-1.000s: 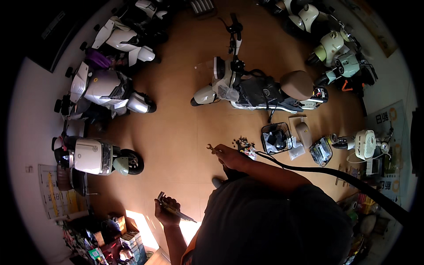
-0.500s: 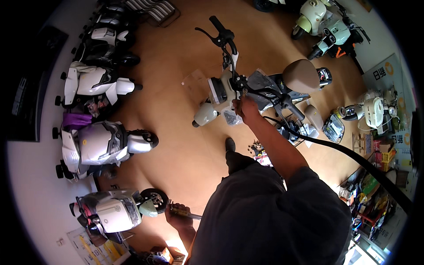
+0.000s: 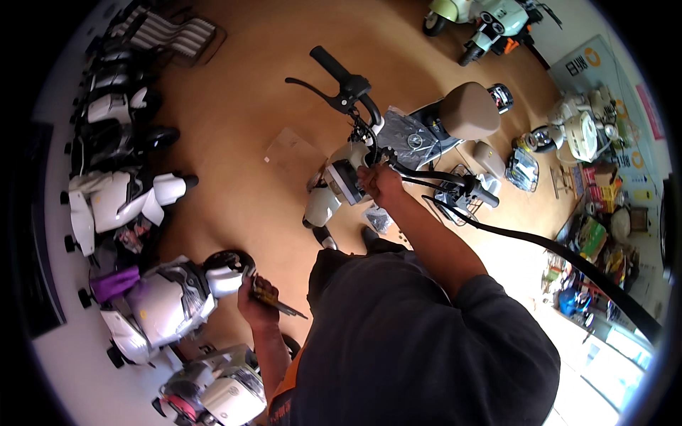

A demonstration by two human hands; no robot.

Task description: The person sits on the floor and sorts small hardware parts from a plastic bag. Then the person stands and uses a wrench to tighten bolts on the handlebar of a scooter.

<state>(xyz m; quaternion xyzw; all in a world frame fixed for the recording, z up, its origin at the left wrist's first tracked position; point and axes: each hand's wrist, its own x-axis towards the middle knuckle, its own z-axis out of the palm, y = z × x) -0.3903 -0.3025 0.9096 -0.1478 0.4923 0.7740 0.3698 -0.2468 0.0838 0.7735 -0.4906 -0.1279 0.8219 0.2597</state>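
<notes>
In front of me stands a partly assembled electric scooter, its black handlebar (image 3: pixel 430 175) turned at a slant. My right hand (image 3: pixel 382 184) is at the middle of the bar, just behind the headlight (image 3: pixel 344 180). Its fingers are curled together; whatever they pinch is too small to make out. Lower left, my left hand (image 3: pixel 256 304) is closed round a screwdriver (image 3: pixel 285 307) with a yellow-and-dark handle and slim metal shaft pointing toward my body. The scooter's brake lever (image 3: pixel 311 86), pale front fender (image 3: pixel 322 207) and brown seat (image 3: pixel 469 111) are visible.
White and grey scooters (image 3: pixel 167 302) line the left wall. A striped folding lounger (image 3: pixel 167 35) lies at the far left. Clear plastic (image 3: pixel 291 153) is on the floor. A black cable (image 3: pixel 540 240) crosses on the right, near a wire basket (image 3: pixel 458 199) and cluttered shelves (image 3: pixel 604 241).
My view has shifted, bringing the handlebar nearer. My right hand has moved toward the back of the headlight. My left hand has risen, still gripping the screwdriver, whose shaft now tilts downward.
</notes>
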